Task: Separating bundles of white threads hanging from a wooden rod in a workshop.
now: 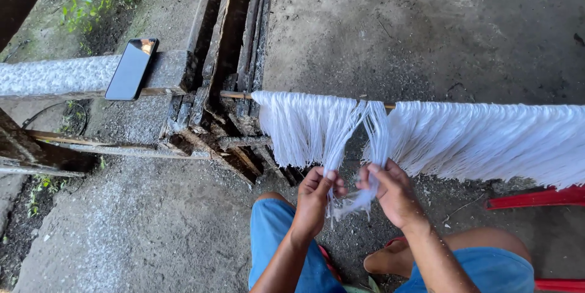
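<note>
- Upper left of the frame: a dark phone (131, 69) lies on a concrete beam (55, 77).
- Centre: left hand (314, 198) pinches a strand of the white threads (311, 125), which hang straight down from the horizontal stick (234, 94) above.
- Just right: right hand (393, 192) grips the neighbouring strand, equally near.

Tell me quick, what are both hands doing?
Left hand: closed, pinching a bunch of white threads.
Right hand: closed, pinching another bunch of the threads.
</note>
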